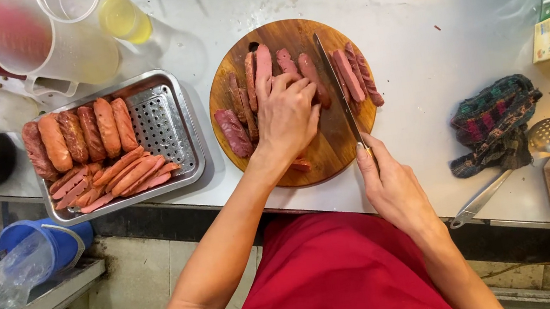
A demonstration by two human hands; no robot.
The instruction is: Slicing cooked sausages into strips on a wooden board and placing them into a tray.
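Sausages (292, 67): sliced lengthwise, on the round wooden board (331, 150), frame centre.
Left hand (287, 114): my fingers press flat on the pieces, gripping nothing.
Right hand (392, 185): clenched around the knife (337, 89), blade across the board.
Metal tray (168, 119): centre left, holding more sausages.

Your cutting board (288, 39) was warm brown wood, and the sausage pieces (349, 74) on it were dull pinkish red. Your knife (339, 93) had a grey steel blade. The sausages in the silvery perforated tray (164, 119) looked more orange-brown and glossy. You wore a bright red garment (333, 274), its sleeve carrying a small red, white and blue striped patch. The cloth (494, 122) beside your board was dark, checked with green and magenta. The bucket (46, 241) was blue.
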